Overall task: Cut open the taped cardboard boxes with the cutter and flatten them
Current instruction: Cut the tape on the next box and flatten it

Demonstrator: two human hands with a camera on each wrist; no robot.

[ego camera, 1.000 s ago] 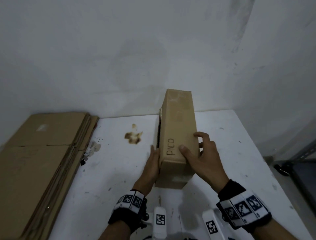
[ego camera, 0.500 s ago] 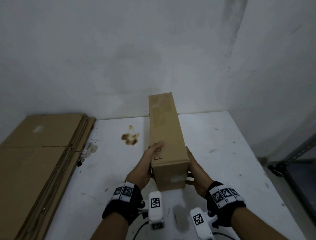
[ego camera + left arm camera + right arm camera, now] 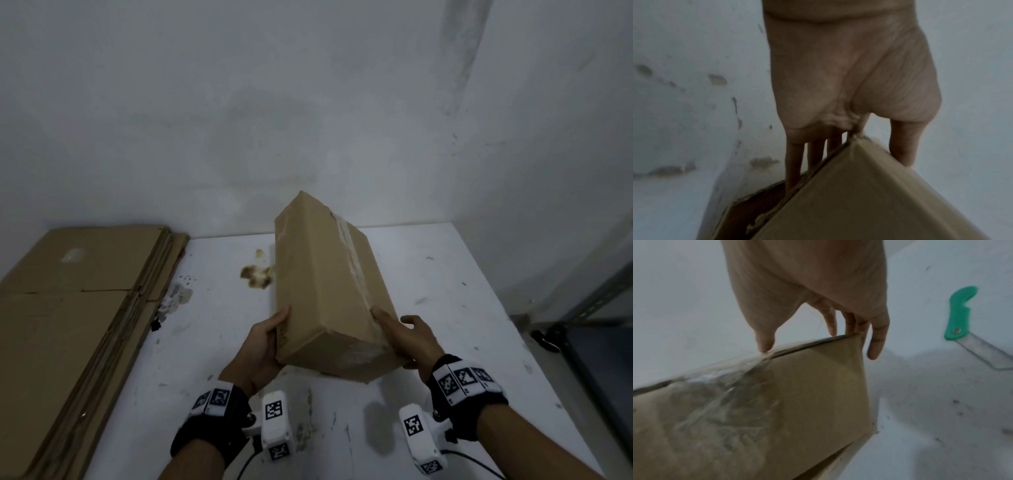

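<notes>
A long brown cardboard box (image 3: 325,284) is held tilted over the white table (image 3: 445,274), near end towards me. A clear tape seam (image 3: 352,260) runs along its upper right face. My left hand (image 3: 263,346) grips the near left corner, thumb on top and fingers down the side; the left wrist view shows the hand (image 3: 849,73) pinching the box (image 3: 859,194) at that corner. My right hand (image 3: 407,339) holds the near right edge; in the right wrist view its thumb and fingers (image 3: 807,280) clasp the taped corner of the box (image 3: 756,410). The green-handled cutter (image 3: 960,313) lies on the table to the right.
A stack of flattened cardboard (image 3: 68,308) lies along the table's left side. A brown stain (image 3: 257,275) marks the table beside the box. White walls close the back and right. A metal rack (image 3: 599,308) stands off the table's right edge.
The box has rolled so the taped face now shows on top, and its near end has swung towards me. My right hand has shifted from the top to the right edge.
</notes>
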